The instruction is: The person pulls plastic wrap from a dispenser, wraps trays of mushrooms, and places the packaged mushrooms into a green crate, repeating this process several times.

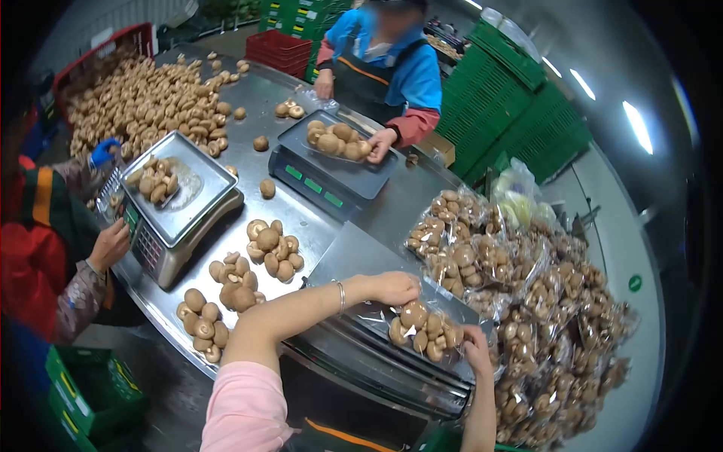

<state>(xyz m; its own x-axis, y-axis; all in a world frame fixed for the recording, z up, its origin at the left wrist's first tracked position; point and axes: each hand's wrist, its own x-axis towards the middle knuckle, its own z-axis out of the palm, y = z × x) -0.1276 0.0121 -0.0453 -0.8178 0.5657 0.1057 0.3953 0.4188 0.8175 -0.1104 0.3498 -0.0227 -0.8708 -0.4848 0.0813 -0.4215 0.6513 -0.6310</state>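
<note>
A clear plastic bag of brown mushrooms (426,331) lies on the metal sealing machine's top in front of me. My left hand (395,288), with a bracelet on its wrist, has its fingers curled at the bag's upper left edge, where the film spreads out. At the bag's right end, my right hand (476,349) grips the film between thumb and fingers. To the left, three loose piles of mushrooms (238,282) rest on the steel table (316,248).
Many packed mushroom bags (535,316) are heaped at right. A co-worker across handles mushrooms on a dark scale (331,177); another stands left beside a silver scale (181,203). A big mushroom heap (151,102) spills from a red crate (64,90). Green crates (512,98) are stacked behind.
</note>
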